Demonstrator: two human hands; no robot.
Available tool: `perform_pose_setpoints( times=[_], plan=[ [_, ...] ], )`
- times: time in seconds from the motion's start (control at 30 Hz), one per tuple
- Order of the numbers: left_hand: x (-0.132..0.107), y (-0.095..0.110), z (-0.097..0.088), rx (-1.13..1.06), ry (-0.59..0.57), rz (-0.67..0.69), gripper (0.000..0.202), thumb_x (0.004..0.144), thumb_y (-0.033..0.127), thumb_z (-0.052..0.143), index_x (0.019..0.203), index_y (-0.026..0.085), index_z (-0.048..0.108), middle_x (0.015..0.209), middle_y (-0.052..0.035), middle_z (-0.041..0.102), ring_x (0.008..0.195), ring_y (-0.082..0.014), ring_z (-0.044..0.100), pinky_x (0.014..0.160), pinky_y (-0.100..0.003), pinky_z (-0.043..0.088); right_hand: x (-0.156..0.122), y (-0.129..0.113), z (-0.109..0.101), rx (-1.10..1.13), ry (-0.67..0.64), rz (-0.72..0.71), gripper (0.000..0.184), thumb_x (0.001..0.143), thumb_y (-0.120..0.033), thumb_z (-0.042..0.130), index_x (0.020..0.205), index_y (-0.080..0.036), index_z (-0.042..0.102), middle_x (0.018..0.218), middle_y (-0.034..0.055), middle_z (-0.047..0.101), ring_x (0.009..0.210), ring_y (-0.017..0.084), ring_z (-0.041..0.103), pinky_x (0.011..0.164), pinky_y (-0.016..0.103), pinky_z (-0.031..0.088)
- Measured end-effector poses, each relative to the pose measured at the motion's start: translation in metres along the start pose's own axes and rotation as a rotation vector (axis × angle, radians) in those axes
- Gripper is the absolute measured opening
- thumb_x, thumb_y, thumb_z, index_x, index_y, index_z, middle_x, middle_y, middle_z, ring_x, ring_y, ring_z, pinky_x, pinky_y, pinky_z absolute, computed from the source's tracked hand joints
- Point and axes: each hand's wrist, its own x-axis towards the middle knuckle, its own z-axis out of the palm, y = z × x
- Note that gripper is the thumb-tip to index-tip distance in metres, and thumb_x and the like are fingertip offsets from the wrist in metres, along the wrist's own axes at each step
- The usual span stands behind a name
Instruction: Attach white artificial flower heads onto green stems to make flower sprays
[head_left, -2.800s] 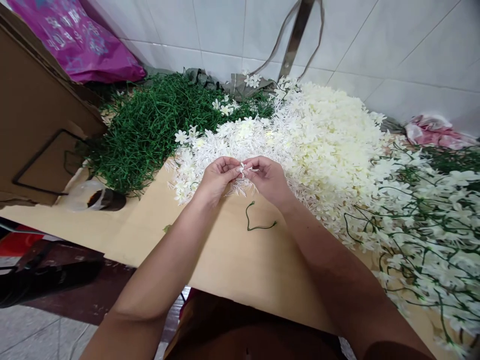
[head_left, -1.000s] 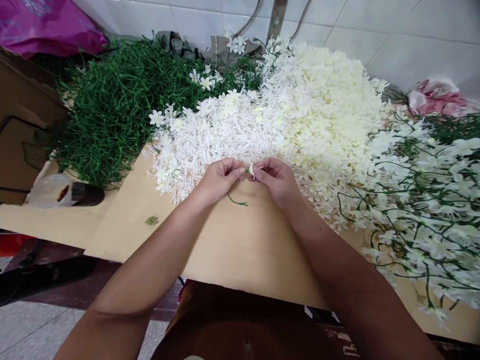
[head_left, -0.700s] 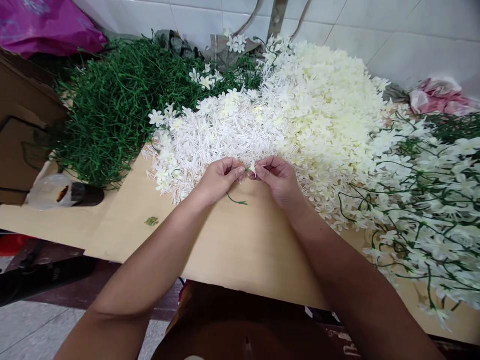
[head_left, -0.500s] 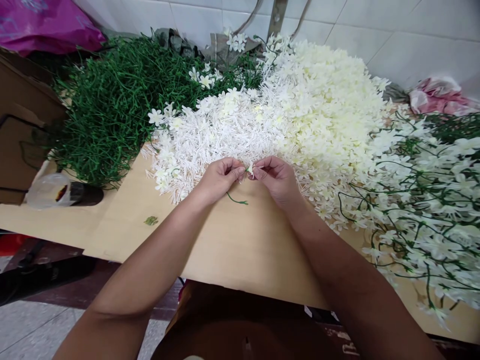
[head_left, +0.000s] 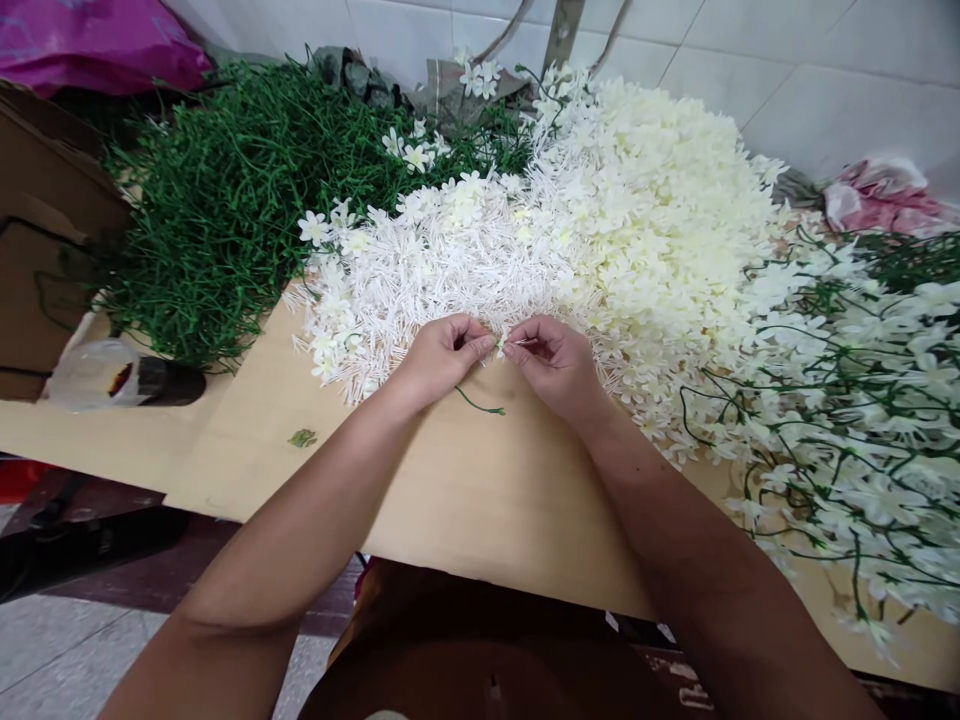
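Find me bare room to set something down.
The tan board is bare between the left forearm and right forearm, below the green stem; also, farther left, around the green scrap. The green pile and white pile crowd the back; stemmed flowers crowd the right.

A purple bag [head_left: 97, 45] fills the upper left corner, above a cardboard box [head_left: 41, 250] at the left edge, with a clear plastic container [head_left: 82, 378] near the box's lower right. White wall tiles [head_left: 885, 90] run along the top, behind a metal strip [head_left: 564, 32]; a crumpled pink-and-white bundle [head_left: 874, 200] lies towards the right edge. Pale floor [head_left: 60, 650] shows at the lower left.
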Motion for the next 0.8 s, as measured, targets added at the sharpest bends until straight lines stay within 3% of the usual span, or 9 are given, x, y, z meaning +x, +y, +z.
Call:
perform_pose_setpoints(
  times=[0.4, 0.8],
  plan=[
    [0.002, -0.001, 0.002, 0.015, -0.027, -0.044, 0.013, 0.075, 0.022, 0.059, 0.064, 0.017, 0.053, 0.058, 0.0037, 0.049, 0.055, -0.0087, 0.04, 0.057, -0.024, 0.033, -0.002, 0.005, 0.007, 0.066, 0.005, 0.121, 0.013, 0.071, -0.029, 0.072, 0.074, -0.02, 0.061, 0.068, -0.0007, 0.063, 0.062, 0.012, 0.056, 0.061, 0.028, 0.048],
    [0.006, -0.003, -0.006, 0.01, -0.146, -0.063, 0.013, 0.076, 0.019, 0.058, 0.065, 0.017, 0.052, 0.056, 0.0041, 0.045, 0.053, -0.0075, 0.036, 0.052, -0.023, 0.027, -0.004, 0.002, 0.015, 0.135, 0.037, 0.176, 0.027, 0.065, -0.039, 0.078, 0.071, -0.02, 0.06, 0.065, -0.0019, 0.06, 0.06, 0.011, 0.052, 0.058, 0.027, 0.044]
  ],
)
